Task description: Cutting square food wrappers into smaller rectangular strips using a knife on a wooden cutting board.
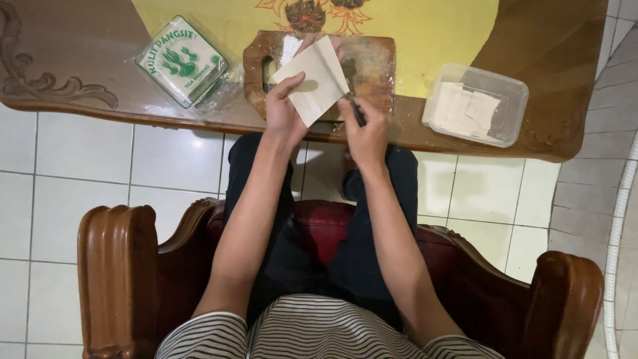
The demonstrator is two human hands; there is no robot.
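Landmark = wooden cutting board (372, 66), lying on the tabletop (86, 60) near its front edge; left hand (284, 113) at the board's front-left corner, fingers closed on a square pale dough sheet (319, 80), thumb on top, sheet lifted and tilted over the board's middle; right hand (365, 129) just at the board's front edge, fingers wrapped round a thin dark tool (355, 112), its tip under the sheet's lower right edge; cannot tell what kind of tool, mostly hidden by the hand and sheet; the sheet covers much of the board's centre, the handle slot visible left of it; board surface looks floury.

Left of the board: flat green-and-white packet in clear plastic (183, 60), near but not touching; right of the board: clear plastic tub (475, 103) with pale cut sheets inside, just apart from it; behind the board: yellow cloth (425, 33) with an orange-brown pattern; below the board's front edge: tiled floor (80, 166), the person's dark-trousered knees, carved wooden armchair (116, 279) with red seat.
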